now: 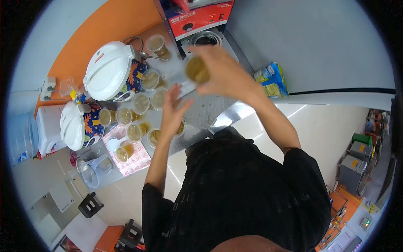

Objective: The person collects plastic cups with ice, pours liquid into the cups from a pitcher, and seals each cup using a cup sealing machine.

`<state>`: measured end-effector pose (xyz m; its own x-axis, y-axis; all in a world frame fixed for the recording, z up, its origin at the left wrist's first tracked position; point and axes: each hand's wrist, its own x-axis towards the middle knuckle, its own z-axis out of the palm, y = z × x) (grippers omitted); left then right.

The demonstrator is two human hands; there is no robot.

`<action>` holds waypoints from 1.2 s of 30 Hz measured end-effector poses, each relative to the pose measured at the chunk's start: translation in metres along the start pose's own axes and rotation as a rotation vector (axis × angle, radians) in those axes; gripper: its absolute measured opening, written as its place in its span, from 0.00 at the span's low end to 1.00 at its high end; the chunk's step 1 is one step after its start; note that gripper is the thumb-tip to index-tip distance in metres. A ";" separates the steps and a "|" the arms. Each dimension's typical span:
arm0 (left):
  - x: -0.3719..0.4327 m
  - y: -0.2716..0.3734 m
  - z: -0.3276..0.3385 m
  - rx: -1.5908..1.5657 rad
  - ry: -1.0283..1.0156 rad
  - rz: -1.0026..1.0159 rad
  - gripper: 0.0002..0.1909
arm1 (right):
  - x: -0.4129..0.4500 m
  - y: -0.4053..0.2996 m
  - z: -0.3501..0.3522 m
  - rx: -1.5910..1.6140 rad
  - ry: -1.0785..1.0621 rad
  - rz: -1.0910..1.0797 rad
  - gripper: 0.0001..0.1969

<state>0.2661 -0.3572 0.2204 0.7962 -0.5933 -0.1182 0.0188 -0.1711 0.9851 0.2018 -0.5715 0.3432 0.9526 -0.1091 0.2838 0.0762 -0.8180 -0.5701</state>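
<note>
My right hand (220,71) grips a clear plastic cup of yellowish-brown drink (197,70), blurred by motion, just in front of the cup sealing machine (201,19). The machine's round metal cup holder (206,38) is partly behind my fingers. My left hand (174,108) hovers over the counter with fingers apart and nothing in it. Left of it stand several filled cups, among them one near the hand (159,98) and one on pink printed paper (124,153). Another filled cup (155,43) stands beside a metal spoon (154,57) near the machine.
Two white-lidded rice cookers (108,71) (72,126) with patterned sides line the left. Clear plastic pitchers (89,174) stand at the counter's lower left end. A round grey board or mat (204,110) lies before me. A blue and yellow packet (271,80) lies right of the machine.
</note>
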 end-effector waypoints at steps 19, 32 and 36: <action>0.063 0.141 -0.061 0.412 -0.044 0.273 0.18 | 0.048 0.146 0.070 -0.035 0.101 0.365 0.35; 0.260 0.372 -0.015 1.491 -0.327 0.788 0.32 | 0.019 0.162 0.117 0.073 0.522 0.430 0.45; 0.320 0.410 -0.035 1.569 -0.305 0.632 0.37 | -0.021 0.139 0.160 -0.023 1.117 0.558 0.32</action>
<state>0.5499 -0.5900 0.5909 0.3083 -0.9512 0.0093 -0.9403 -0.3062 -0.1486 0.2392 -0.5927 0.1338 0.0820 -0.8545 0.5129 -0.2732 -0.5142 -0.8130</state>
